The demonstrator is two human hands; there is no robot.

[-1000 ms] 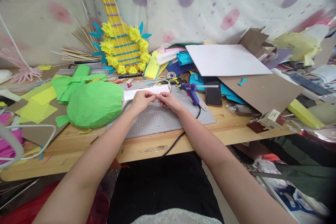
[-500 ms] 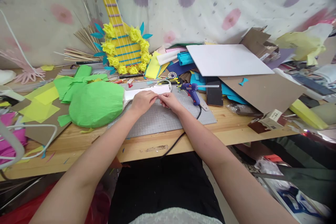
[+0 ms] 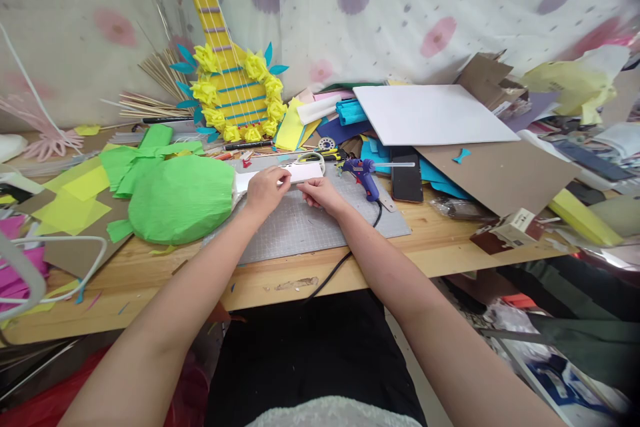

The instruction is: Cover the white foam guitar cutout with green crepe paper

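Observation:
A green paper-covered rounded body (image 3: 183, 200) lies on the left of the grey cutting mat (image 3: 280, 237), with a white flat neck (image 3: 307, 172) reaching right from it. My left hand (image 3: 266, 192) rests over the neck, its thumb and fingertips pinched together; whatever they grip is too small to make out. Just right of it, my right hand (image 3: 323, 194) is closed at the neck's lower edge, fingers curled and fingertips together, their contents hidden. Behind the neck's far end show the pale handles of scissors (image 3: 320, 159). A purple glue gun (image 3: 367, 177) lies to the right of my right hand.
A yellow paper guitar (image 3: 240, 97) with yellow flowers stands against the curtain. A phone (image 3: 407, 175), a white board (image 3: 435, 115) and brown cardboard (image 3: 500, 167) lie at right. The glue gun's black cord (image 3: 333, 275) crosses the table's front edge. Yellow paper sheets (image 3: 75, 200) lie at left.
My hands have drawn apart: the left fingertips have lifted slightly and shifted left, away from the right ones. A gap now shows the white neck between them. The right hand has barely moved.

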